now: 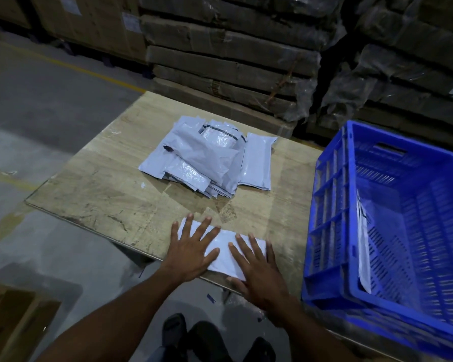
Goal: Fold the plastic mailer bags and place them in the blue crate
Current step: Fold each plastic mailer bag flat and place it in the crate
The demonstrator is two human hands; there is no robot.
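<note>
A folded white mailer bag (224,250) lies at the near edge of the wooden table (110,184). My left hand (191,246) presses flat on its left part, fingers spread and straight. My right hand (256,267) presses flat on its right part, thumb at the table's edge. A loose pile of grey-white mailer bags (207,155) sits further back on the table. The blue crate (392,231) stands to the right, with a folded mailer bag (364,244) leaning against its left inner wall.
Stacks of wrapped cardboard boxes (233,53) rise behind the table. A brown carton (13,325) sits on the floor at lower left. Grey concrete floor with a yellow line (76,67) lies to the left. My feet in dark sandals (194,338) show below the table edge.
</note>
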